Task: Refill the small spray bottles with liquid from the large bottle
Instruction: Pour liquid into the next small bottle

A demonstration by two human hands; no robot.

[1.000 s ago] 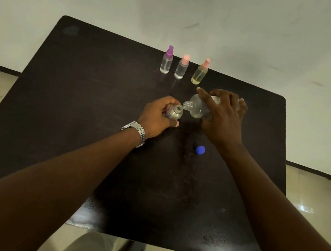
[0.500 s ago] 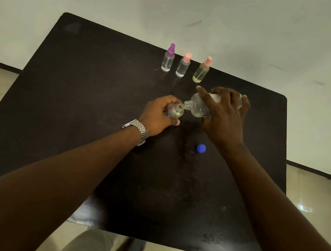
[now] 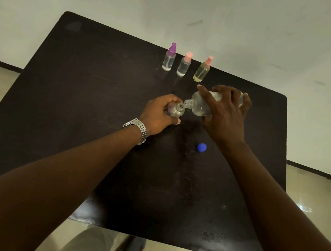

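On the dark rectangular table (image 3: 76, 112), my right hand (image 3: 226, 117) is wrapped around the large clear plastic bottle (image 3: 200, 107), tipped neck-down onto the small uncapped clear spray bottle (image 3: 176, 111), which my left hand (image 3: 157, 113) clasps near the table's middle. Those mouths are narrow, so I judge that any wobble spills liquid. Edges lie well away, with open tabletop to my left; the round blue cap (image 3: 201, 147) sits near my right wrist.

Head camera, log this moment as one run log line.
pouring | left hand holds small open bottle | right hand tilts large bottle, neck at its mouth | blue cap on table
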